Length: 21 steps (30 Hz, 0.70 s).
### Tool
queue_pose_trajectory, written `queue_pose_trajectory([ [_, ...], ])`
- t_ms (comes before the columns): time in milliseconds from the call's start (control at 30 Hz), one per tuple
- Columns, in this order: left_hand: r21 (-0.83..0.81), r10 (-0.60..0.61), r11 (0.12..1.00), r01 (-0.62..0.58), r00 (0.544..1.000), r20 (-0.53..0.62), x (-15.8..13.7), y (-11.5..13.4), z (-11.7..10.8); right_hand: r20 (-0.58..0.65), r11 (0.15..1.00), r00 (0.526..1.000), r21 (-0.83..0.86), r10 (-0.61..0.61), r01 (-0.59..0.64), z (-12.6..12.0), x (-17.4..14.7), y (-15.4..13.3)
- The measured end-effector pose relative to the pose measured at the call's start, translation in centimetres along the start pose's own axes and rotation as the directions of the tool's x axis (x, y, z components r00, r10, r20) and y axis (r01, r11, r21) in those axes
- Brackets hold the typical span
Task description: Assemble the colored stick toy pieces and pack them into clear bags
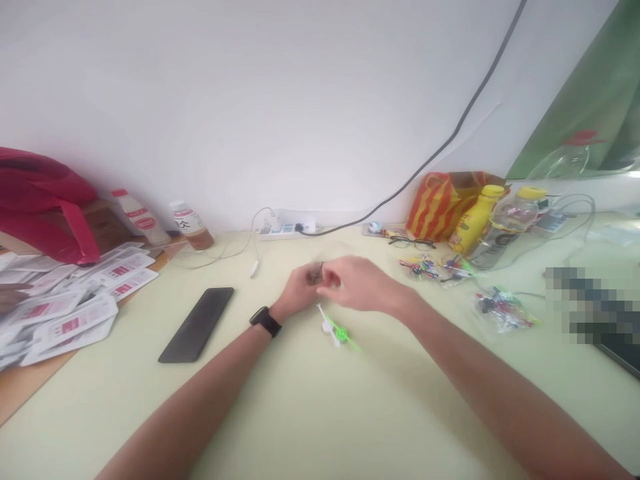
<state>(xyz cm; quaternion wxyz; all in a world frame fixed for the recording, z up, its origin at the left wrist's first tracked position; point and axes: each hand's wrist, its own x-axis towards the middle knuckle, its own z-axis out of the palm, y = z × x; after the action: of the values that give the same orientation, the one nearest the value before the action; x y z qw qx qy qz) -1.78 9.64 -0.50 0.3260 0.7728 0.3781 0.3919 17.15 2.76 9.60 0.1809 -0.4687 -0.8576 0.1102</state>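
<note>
My left hand [299,288], with a black watch [267,321] on its wrist, is closed at the middle of the table. My right hand [357,283] meets it from the right, thumb and fingers pinched together. Between the two hands shows a small dark thing [315,273], too small and blurred to name. Just below them on the table lie a white plastic piece [327,327] and a green plastic piece [341,335], both thin with a round middle, side by side and partly overlapping.
A black phone [197,325] lies left of my hands. White packets [75,320] cover the far left, where another person's hand [13,297] shows. Bags of small colourful pieces [503,310], glasses [413,242], a striped bag [433,207] and bottles [475,217] stand or lie right. A power strip [285,230] lies behind.
</note>
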Motion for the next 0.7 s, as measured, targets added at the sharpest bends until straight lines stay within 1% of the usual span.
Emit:
queue_pose_trajectory([
  [33, 0.000, -0.007, 1.000, 0.007, 1.000, -0.004, 0.0, -0.1, 0.0, 0.125, 1.000, 0.992, 0.006, 0.010, -0.011, 0.5, -0.1, -0.4],
  [67, -0.001, -0.022, 1.000, 0.022, 1.000, -0.014, 0.0, -0.2, 0.0, 0.237, 1.000, 0.971, -0.007, 0.021, -0.020, 1.1, -0.2, -0.7],
  [100, -0.004, -0.042, 0.999, 0.042, 0.999, -0.025, 0.0, -0.2, 0.0, 0.326, 0.999, 0.945, -0.028, 0.030, -0.022, 1.7, -0.3, -0.9],
  [133, -0.011, -0.063, 0.998, 0.063, 0.997, -0.032, 0.0, -0.2, 0.0, 0.389, 0.999, 0.920, -0.046, 0.034, -0.018, 2.2, -0.3, -1.0],
  [167, -0.021, -0.083, 0.996, 0.082, 0.996, -0.032, 0.0, -0.2, 0.0, 0.429, 0.998, 0.902, -0.055, 0.036, -0.014, 2.7, -0.2, -1.1],
  [233, -0.051, -0.103, 0.993, 0.102, 0.994, -0.023, -0.1, -0.3, 0.0, 0.465, 1.000, 0.885, -0.019, 0.030, -0.024, 3.1, -0.1, -0.9],
  [267, -0.067, -0.103, 0.993, 0.101, 0.995, -0.020, -0.1, -0.3, 0.0, 0.482, 0.999, 0.876, 0.027, 0.023, -0.041, 3.2, 0.0, -0.7],
  [333, -0.091, -0.097, 0.991, 0.095, 0.995, -0.020, -0.1, -0.5, 0.1, 0.535, 0.983, 0.845, 0.154, -0.003, -0.095, 3.0, 0.1, 0.0],
  [433, -0.097, -0.082, 0.992, 0.079, 0.996, -0.022, 0.0, -0.6, 0.0, 0.611, 0.920, 0.788, 0.347, -0.076, -0.181, 2.3, 0.5, 1.2],
  [467, -0.095, -0.079, 0.992, 0.077, 0.997, -0.019, 0.0, -0.6, 0.0, 0.620, 0.899, 0.778, 0.393, -0.103, -0.193, 2.0, 0.6, 1.6],
  [500, -0.096, -0.077, 0.993, 0.076, 0.997, -0.012, 0.0, -0.5, -0.1, 0.614, 0.878, 0.778, 0.437, -0.131, -0.197, 1.7, 0.6, 2.0],
  [567, -0.116, -0.062, 0.991, 0.066, 0.998, 0.030, 0.0, -0.4, -0.2, 0.558, 0.818, 0.806, 0.547, -0.198, -0.177, 0.7, 0.7, 2.6],
  [633, -0.149, -0.034, 0.988, 0.045, 0.997, 0.076, -0.1, -0.1, -0.2, 0.426, 0.717, 0.869, 0.685, -0.250, -0.130, -0.7, 0.7, 3.0],
  [667, -0.165, -0.022, 0.986, 0.037, 0.995, 0.093, -0.1, 0.0, -0.2, 0.334, 0.658, 0.908, 0.747, -0.251, -0.093, -1.5, 0.6, 3.2],
  [700, -0.177, -0.017, 0.984, 0.036, 0.994, 0.107, -0.1, 0.1, -0.2, 0.226, 0.604, 0.948, 0.796, -0.225, -0.046, -2.2, 0.5, 3.3],
])
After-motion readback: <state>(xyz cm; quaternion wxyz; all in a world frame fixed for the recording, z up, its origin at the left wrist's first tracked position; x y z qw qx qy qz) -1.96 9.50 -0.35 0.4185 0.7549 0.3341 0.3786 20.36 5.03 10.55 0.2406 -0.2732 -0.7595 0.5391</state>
